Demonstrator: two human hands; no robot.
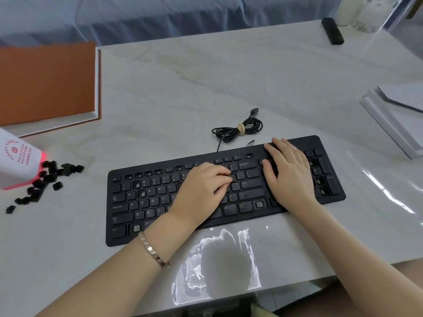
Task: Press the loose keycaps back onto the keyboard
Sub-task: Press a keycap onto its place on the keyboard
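A black keyboard (160,197) lies across the marble table with several bare key sockets showing, on the function row, the left side and the numeric pad. My left hand (201,191) rests on the middle keys with its fingers bent, fingertips pressing near the bracket keys; whether it holds a keycap is hidden. My right hand (288,172) lies flat with straight fingers over the block between the Enter key and the numeric pad. A pile of loose black keycaps (45,181) sits on the table far left of the keyboard.
A white and red paper cup (16,163) lies on its side by the keycaps. An orange-lidded box (45,83) sits back left. The keyboard's bundled cable (238,129) lies behind it. A white stand (393,120) is at right, a black object (332,30) far back.
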